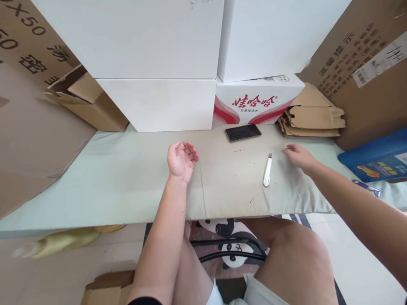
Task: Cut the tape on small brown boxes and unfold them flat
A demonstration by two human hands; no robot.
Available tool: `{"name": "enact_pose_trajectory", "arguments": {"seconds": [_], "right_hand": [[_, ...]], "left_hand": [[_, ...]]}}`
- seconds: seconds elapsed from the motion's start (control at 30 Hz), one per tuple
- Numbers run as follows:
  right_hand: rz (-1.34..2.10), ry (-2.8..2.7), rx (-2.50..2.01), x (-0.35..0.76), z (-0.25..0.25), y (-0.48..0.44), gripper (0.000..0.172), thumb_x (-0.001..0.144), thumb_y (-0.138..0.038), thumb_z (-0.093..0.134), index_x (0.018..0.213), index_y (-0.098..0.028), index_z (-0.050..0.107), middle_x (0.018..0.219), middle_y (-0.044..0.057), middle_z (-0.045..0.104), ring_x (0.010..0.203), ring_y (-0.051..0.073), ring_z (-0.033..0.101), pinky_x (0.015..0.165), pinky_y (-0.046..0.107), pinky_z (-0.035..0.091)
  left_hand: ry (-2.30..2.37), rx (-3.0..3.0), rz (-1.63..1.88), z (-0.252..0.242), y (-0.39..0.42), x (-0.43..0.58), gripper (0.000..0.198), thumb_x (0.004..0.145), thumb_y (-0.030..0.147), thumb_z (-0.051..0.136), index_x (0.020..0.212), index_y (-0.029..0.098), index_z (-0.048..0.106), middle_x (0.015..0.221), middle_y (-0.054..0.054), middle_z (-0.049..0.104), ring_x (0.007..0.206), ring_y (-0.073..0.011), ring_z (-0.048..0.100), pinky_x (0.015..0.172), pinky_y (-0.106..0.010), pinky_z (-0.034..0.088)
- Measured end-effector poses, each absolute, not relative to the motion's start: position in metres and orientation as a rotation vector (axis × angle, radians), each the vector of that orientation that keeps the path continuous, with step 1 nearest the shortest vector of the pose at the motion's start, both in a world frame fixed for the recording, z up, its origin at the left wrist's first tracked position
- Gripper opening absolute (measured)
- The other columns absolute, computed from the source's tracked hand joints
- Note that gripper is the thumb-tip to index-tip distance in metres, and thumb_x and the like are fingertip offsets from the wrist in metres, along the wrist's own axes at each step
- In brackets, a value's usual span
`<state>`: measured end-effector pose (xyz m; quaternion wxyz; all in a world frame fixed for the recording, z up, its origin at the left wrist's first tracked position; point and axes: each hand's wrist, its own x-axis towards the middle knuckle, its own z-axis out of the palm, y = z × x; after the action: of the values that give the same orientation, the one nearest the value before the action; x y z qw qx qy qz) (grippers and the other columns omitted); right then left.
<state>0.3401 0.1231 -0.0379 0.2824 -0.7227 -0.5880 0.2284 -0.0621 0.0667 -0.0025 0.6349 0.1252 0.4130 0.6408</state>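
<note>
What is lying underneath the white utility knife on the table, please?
The utility knife rests on a flat cardboard sheet, which lies over the pale green tabletop. The sheet hides the surface directly beneath it, so nothing more can be told.

The left hand (181, 160) rests palm-up, empty, on the table (127, 178); the right hand (299, 156) lies flat beside a white utility knife (267, 170).

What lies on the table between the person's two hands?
In the head view, a slim white plastic utility knife lies between the left hand and the right hand, nearer the right.
</note>
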Motion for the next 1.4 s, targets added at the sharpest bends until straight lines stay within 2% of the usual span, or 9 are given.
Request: {"name": "enact_pose_trajectory", "arguments": {"seconds": [0.2, 0.37, 0.6, 0.77, 0.9, 1.03, 1.13, 1.33, 1.4], "right_hand": [[0.705, -1.902, -2.197, 0.312, 0.004, 0.092, 0.026, 0.074, -0.037, 0.07, 0.094, -0.021, 0.071, 0.109, 0.017, 0.078, 0.099, 0.036, 0.076, 0.094, 0.052, 0.059], [0.593, -2.384, -1.881, 0.214, 0.058, 0.1, 0.028, 0.082, -0.042, 0.058, 0.1, -0.024, 0.071, 0.107, 0.011, 0.08, 0.097, 0.03, 0.078, 0.09, 0.046, 0.062], [0.378, -2.823, -1.156, -0.008, 0.059, 0.12, 0.032, 0.089, -0.029, 0.056, 0.117, -0.022, 0.068, 0.122, 0.011, 0.072, 0.102, 0.025, 0.074, 0.089, 0.04, 0.061], [0.281, -2.878, -0.828, -0.173, 0.057, 0.149, 0.035, 0.087, -0.024, 0.061, 0.122, -0.023, 0.065, 0.158, 0.013, 0.043, 0.109, 0.027, 0.071, 0.098, 0.048, 0.057], [0.117, -2.746, -0.9, -0.274, 0.057, 0.171, 0.033, 0.085, -0.022, 0.066, 0.118, -0.016, 0.063, 0.169, 0.017, 0.018, 0.112, 0.032, 0.069, 0.098, 0.055, 0.056], [0.093, -2.733, -0.962, -0.305, 0.054, 0.181, 0.021, 0.087, -0.016, 0.057, 0.106, -0.013, 0.066, 0.148, 0.015, 0.048, 0.117, 0.035, 0.066, 0.108, 0.059, 0.051], [0.106, -2.696, -0.833, -0.271, 0.051, 0.163, 0.027, 0.09, -0.013, 0.046, 0.106, -0.014, 0.067, 0.133, 0.011, 0.06, 0.126, 0.033, 0.062, 0.112, 0.055, 0.049], [0.115, -2.56, -0.569, -0.09, 0.047, 0.063, 0.02, 0.093, -0.017, 0.051, 0.098, -0.023, 0.07, 0.116, 0.011, 0.074, 0.107, 0.026, 0.074, 0.091, 0.043, 0.062], [0.102, -2.527, -0.508, -0.02, 0.047, 0.025, 0.023, 0.09, -0.01, 0.056, 0.098, -0.027, 0.068, 0.108, 0.009, 0.076, 0.098, 0.024, 0.076, 0.081, 0.039, 0.065]], "left_hand": [[0.85, 0.186, 1.529, 0.006, 0.052, -0.072, 0.035, 0.088, 0.041, 0.045, 0.067, 0.017, 0.06, 0.062, -0.002, 0.056, 0.05, -0.0111, 0.054, 0.053, -0.022, 0.044], [0.721, 0.059, 1.645, 0.01, 0.037, -0.099, 0.034, 0.088, 0.041, 0.045, 0.067, 0.018, 0.058, 0.06, -0.001, 0.054, 0.05, -0.0109, 0.052, 0.053, -0.021, 0.041], [0.662, -0.136, 1.8, 0.007, 0.013, -0.16, 0.033, 0.088, 0.04, 0.044, 0.065, 0.017, 0.055, 0.059, 0.001, 0.048, 0.049, -0.0093, 0.046, 0.052, -0.021, 0.037], [0.66, -0.225, 1.947, 0.0, -0.007, -0.214, 0.032, 0.087, 0.038, 0.041, 0.064, 0.019, 0.051, 0.058, 0.001, 0.043, 0.048, -0.01, 0.043, 0.054, -0.023, 0.035], [0.687, -0.344, 2.03, -0.009, -0.009, -0.238, 0.029, 0.086, 0.039, 0.041, 0.064, 0.02, 0.046, 0.058, 0.002, 0.038, 0.048, -0.0101, 0.039, 0.054, -0.025, 0.034], [0.702, -0.321, 2.036, -0.003, -0.015, -0.244, 0.033, 0.088, 0.041, 0.041, 0.063, 0.02, 0.046, 0.058, 0.002, 0.037, 0.048, -0.0103, 0.037, 0.053, -0.025, 0.034], [0.724, -0.173, 2.154, 0.018, -0.036, -0.244, 0.032, 0.087, 0.04, 0.048, 0.062, 0.02, 0.048, 0.059, 0.001, 0.036, 0.05, -0.0109, 0.038, 0.053, -0.025, 0.036], [0.853, 0.093, 2.64, 0.053, -0.07, -0.243, 0.024, 0.08, 0.019, 0.051, 0.055, 0.02, 0.052, 0.058, 0.001, 0.037, 0.054, -0.0133, 0.038, 0.057, -0.027, 0.036], [1.046, 0.13, 2.642, 0.049, -0.065, -0.239, 0.021, 0.078, 0.014, 0.055, 0.058, 0.019, 0.055, 0.062, 0.0, 0.045, 0.063, -0.0147, 0.046, 0.063, -0.027, 0.039]]}}
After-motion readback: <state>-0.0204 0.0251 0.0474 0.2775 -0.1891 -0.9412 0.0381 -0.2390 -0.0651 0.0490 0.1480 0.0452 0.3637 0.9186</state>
